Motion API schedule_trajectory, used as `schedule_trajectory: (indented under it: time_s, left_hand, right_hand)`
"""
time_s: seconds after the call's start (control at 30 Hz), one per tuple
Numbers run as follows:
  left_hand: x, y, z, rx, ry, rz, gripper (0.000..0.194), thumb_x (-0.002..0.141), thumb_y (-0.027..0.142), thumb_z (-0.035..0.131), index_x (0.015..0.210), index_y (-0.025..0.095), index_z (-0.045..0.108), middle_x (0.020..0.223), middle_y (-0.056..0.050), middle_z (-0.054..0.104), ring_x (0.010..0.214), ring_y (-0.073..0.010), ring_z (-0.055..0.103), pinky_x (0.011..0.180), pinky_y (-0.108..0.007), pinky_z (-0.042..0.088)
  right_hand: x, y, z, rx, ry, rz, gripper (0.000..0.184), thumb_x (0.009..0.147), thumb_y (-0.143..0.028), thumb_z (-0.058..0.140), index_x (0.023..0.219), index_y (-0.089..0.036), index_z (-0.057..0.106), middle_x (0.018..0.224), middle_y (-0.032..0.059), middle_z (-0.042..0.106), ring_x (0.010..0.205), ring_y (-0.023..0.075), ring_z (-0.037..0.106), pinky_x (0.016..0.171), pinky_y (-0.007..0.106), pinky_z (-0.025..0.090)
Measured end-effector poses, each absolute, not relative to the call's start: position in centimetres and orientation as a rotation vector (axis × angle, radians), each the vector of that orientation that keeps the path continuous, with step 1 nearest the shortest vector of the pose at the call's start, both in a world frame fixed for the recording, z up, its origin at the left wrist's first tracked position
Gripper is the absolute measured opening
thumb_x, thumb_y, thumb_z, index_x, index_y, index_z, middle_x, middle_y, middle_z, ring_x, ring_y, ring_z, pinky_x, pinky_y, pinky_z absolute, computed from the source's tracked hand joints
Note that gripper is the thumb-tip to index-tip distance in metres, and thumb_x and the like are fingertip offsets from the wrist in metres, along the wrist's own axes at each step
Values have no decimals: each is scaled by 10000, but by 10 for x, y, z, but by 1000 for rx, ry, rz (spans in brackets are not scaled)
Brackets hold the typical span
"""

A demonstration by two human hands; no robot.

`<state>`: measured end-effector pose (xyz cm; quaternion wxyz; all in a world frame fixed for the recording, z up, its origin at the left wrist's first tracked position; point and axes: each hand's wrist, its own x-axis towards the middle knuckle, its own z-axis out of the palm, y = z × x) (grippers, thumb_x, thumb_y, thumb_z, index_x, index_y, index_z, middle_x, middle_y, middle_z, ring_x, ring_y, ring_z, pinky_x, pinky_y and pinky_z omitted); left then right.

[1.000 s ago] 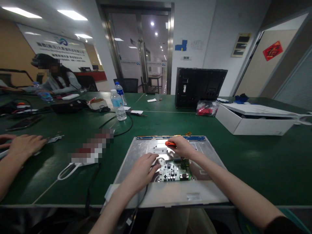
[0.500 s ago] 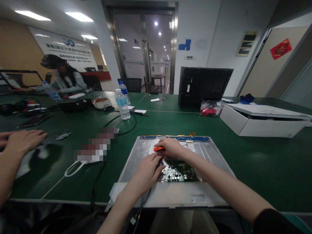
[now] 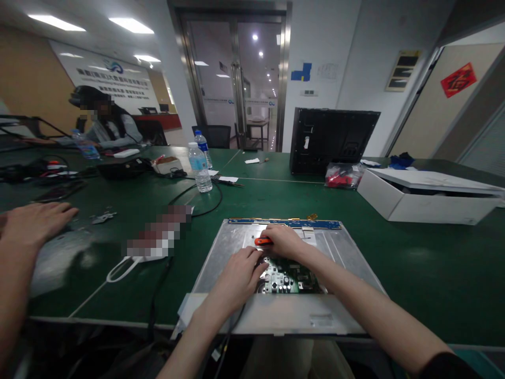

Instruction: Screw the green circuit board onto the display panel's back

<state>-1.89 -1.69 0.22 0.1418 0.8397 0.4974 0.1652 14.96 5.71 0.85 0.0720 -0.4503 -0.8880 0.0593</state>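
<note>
Your right hand (image 3: 284, 243) pinches an orange handle (image 3: 262, 241) over sheet metal (image 3: 347, 252); your left hand (image 3: 238, 273), thumb and fingers parted, flanks the green circuit board (image 3: 284, 282). A red diamond (image 3: 458, 80) reads 福.

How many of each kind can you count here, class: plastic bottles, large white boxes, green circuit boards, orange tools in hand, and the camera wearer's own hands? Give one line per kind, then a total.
Plastic bottles: 3
Large white box: 1
Green circuit board: 1
Orange tool in hand: 1
Wearer's own hands: 2
Total: 8
</note>
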Motion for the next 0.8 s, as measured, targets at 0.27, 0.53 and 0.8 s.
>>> schedule_trajectory:
  time_s: [0.27,0.53,0.8]
  left_hand:
    - [-18,-15,1,2409,1454,488,268,974,255,407,1086,151,627,1103,-127,653,1050,-269,602,938,-400,464]
    - [-18,-12,-1,2370,1510,568,230,946,144,409,1071,150,602,1027,-122,653,945,-245,635,842,-358,495]
    - [-10,-18,3,2449,1599,620,150,877,76,508,958,153,609,946,-92,665,895,-252,639,771,-337,486]
  right_hand:
    - [153,54,15,-1390,-2590,228,205,810,-317,691,973,-192,699,1016,102,718,922,240,653,712,266,396]
    - [159,38,22,-1277,-2459,448,54,845,-179,647,893,-174,669,844,42,709,763,161,617,641,222,358]
    - [158,33,10,-1005,-2128,831,115,738,-181,714,783,-174,609,724,-27,613,659,123,538,617,208,367]
